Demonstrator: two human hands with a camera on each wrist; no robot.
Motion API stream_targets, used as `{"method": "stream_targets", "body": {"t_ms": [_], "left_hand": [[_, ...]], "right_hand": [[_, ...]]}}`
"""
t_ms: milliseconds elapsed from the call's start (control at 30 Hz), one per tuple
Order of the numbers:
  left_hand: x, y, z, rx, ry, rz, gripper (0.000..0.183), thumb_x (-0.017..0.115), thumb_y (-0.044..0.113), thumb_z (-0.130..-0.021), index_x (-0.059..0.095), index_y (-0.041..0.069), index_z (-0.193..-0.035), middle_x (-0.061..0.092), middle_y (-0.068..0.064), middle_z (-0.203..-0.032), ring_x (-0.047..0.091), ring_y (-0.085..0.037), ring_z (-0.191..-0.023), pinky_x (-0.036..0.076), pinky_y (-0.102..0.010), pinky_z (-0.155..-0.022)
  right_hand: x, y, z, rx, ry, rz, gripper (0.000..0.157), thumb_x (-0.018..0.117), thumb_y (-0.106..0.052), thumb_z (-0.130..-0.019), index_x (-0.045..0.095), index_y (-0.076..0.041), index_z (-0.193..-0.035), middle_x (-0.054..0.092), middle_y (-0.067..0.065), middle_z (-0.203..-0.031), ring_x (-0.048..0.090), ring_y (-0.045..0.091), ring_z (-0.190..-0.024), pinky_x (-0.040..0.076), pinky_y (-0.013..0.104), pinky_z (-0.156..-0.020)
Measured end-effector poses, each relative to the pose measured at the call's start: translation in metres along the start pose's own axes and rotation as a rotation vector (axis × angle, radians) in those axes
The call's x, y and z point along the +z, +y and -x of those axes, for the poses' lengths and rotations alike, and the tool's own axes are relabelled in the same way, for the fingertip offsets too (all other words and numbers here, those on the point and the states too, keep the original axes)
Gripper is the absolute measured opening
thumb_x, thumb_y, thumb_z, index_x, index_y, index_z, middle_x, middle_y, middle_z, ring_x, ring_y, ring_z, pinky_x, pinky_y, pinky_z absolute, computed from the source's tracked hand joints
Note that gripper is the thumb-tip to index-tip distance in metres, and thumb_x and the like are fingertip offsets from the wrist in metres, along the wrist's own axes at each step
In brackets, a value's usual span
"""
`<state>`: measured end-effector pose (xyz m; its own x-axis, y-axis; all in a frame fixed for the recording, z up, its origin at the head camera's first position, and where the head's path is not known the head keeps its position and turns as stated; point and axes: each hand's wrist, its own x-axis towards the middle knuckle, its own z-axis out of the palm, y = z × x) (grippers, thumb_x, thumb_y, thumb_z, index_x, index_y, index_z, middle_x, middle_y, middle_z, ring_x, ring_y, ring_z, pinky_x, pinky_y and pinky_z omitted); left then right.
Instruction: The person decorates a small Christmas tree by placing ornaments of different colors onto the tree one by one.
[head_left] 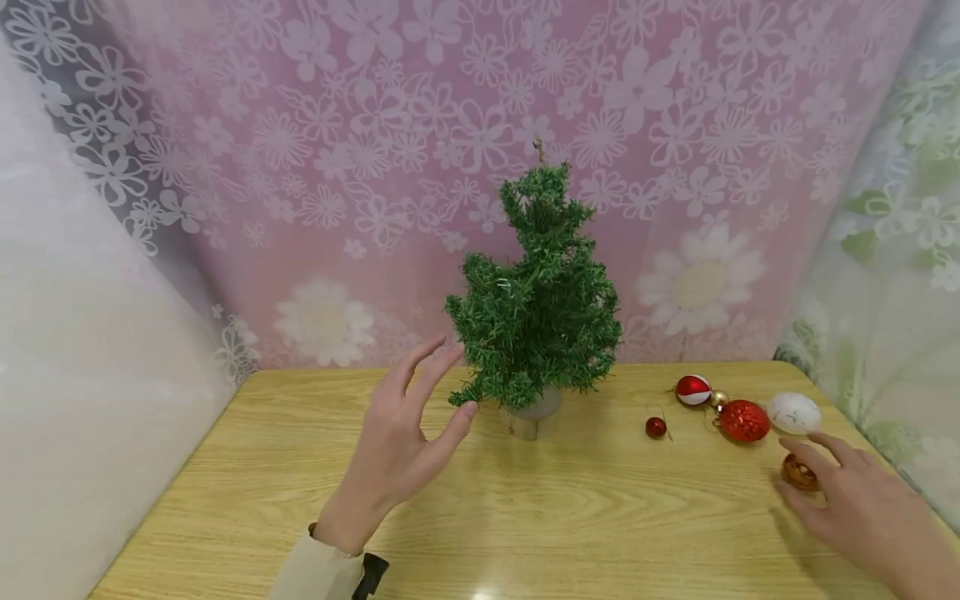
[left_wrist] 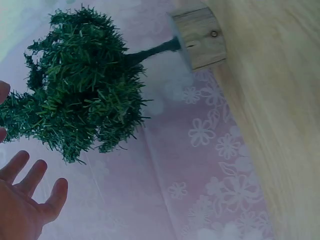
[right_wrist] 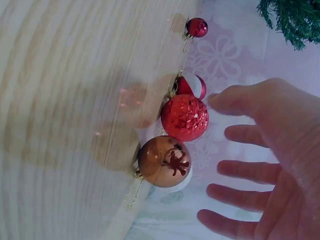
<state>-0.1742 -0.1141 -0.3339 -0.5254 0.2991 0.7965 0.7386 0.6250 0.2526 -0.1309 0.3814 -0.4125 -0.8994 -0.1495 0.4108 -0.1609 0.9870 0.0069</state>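
A small green artificial Christmas tree [head_left: 536, 308] stands upright on a round wooden base [left_wrist: 202, 37]. My left hand [head_left: 405, 433] is at the tree's left side with fingers spread, fingertips right at the lower branches and nothing in its grasp. Over at the right, my right hand [head_left: 862, 500] hovers by a shiny golden-brown bauble [right_wrist: 164, 162] that has a dark red figure on it. In the right wrist view its fingers [right_wrist: 247, 172] are stretched out, with a gap between them and the bauble. In the head view the hand partly covers that bauble.
Behind the golden-brown bauble lie a textured red bauble [head_left: 744, 421], a white bauble [head_left: 795, 413], a red-and-white one [head_left: 693, 390] and a tiny gold one [head_left: 719, 398]. A small dark red bauble [head_left: 656, 427] sits nearer the tree. Floral curtains [head_left: 420, 167] surround the wooden table [head_left: 270, 500].
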Motion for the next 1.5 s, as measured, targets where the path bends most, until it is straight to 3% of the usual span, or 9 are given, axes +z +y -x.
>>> {"method": "stream_targets", "body": {"t_ms": [267, 433, 633, 733, 933, 1067, 1333, 1500], "left_hand": [[0.007, 0.0, -0.024, 0.025, -0.083, -0.058, 0.073, 0.07, 0.044, -0.095, 0.04, 0.023, -0.158, 0.037, -0.013, -0.164, 0.042, -0.034, -0.148, 0.04, -0.064, -0.112], [0.011, -0.001, -0.034, 0.055, -0.128, -0.103, 0.085, 0.074, 0.048, -0.091, 0.034, 0.024, -0.162, 0.03, -0.013, -0.167, 0.037, -0.033, -0.152, 0.04, -0.065, -0.112], [0.016, -0.003, -0.042, 0.088, -0.151, -0.168, 0.094, 0.075, 0.054, -0.087, 0.029, 0.023, -0.163, 0.027, -0.009, -0.169, 0.033, -0.033, -0.153, 0.043, -0.062, -0.106], [0.017, -0.004, -0.044, 0.089, -0.156, -0.183, 0.097, 0.076, 0.054, -0.086, 0.028, 0.021, -0.164, 0.026, -0.008, -0.17, 0.034, -0.033, -0.152, 0.044, -0.059, -0.104], [0.021, -0.005, -0.043, 0.069, -0.177, -0.205, 0.101, 0.077, 0.055, -0.086, 0.023, 0.021, -0.165, 0.028, -0.014, -0.168, 0.045, -0.032, -0.145, 0.045, -0.055, -0.095], [0.024, -0.004, -0.044, 0.064, -0.167, -0.215, 0.1, 0.076, 0.057, -0.086, 0.023, 0.024, -0.165, 0.031, -0.017, -0.166, 0.048, -0.034, -0.142, 0.047, -0.056, -0.091], [0.026, -0.004, -0.051, 0.081, -0.143, -0.232, 0.099, 0.075, 0.057, -0.087, 0.024, 0.023, -0.165, 0.033, -0.018, -0.163, 0.042, -0.034, -0.146, 0.046, -0.061, -0.101], [0.027, -0.003, -0.05, 0.086, -0.171, -0.25, 0.099, 0.073, 0.059, -0.087, 0.023, 0.023, -0.165, 0.034, -0.014, -0.163, 0.041, -0.034, -0.147, 0.046, -0.061, -0.101]], "right_hand": [[0.005, 0.009, 0.002, 0.032, -0.091, -0.004, 0.04, 0.089, -0.017, -0.072, 0.071, 0.005, -0.101, 0.065, 0.03, -0.093, 0.063, 0.042, -0.068, 0.053, 0.057, -0.064], [0.006, 0.011, 0.002, 0.063, -0.19, -0.023, 0.038, 0.086, -0.016, -0.077, 0.07, 0.008, -0.103, 0.064, 0.03, -0.094, 0.065, 0.037, -0.071, 0.055, 0.053, -0.063], [0.01, 0.016, 0.003, 0.082, -0.231, -0.014, 0.038, 0.088, -0.014, -0.075, 0.069, 0.008, -0.101, 0.055, 0.022, -0.086, 0.053, 0.02, -0.059, 0.05, 0.038, -0.052], [0.011, 0.019, 0.003, 0.087, -0.237, -0.028, 0.038, 0.088, -0.011, -0.074, 0.068, 0.006, -0.101, 0.05, 0.019, -0.082, 0.048, 0.017, -0.059, 0.044, 0.033, -0.049], [0.013, 0.021, 0.004, 0.074, -0.205, -0.076, 0.034, 0.087, -0.005, -0.073, 0.06, -0.004, -0.095, 0.049, 0.02, -0.083, 0.051, 0.019, -0.062, 0.046, 0.035, -0.048], [0.013, 0.021, 0.004, 0.069, -0.235, -0.085, 0.037, 0.087, -0.005, -0.075, 0.055, -0.007, -0.093, 0.051, 0.021, -0.086, 0.053, 0.02, -0.064, 0.048, 0.037, -0.049], [0.011, 0.019, 0.003, 0.072, -0.258, -0.067, 0.038, 0.085, -0.009, -0.077, 0.051, -0.008, -0.094, 0.051, 0.01, -0.08, 0.048, 0.018, -0.062, 0.044, 0.036, -0.049], [0.007, 0.015, 0.003, 0.094, -0.26, -0.078, 0.037, 0.085, -0.012, -0.078, 0.055, -0.005, -0.099, 0.054, 0.014, -0.082, 0.052, 0.02, -0.063, 0.047, 0.04, -0.05]]}}
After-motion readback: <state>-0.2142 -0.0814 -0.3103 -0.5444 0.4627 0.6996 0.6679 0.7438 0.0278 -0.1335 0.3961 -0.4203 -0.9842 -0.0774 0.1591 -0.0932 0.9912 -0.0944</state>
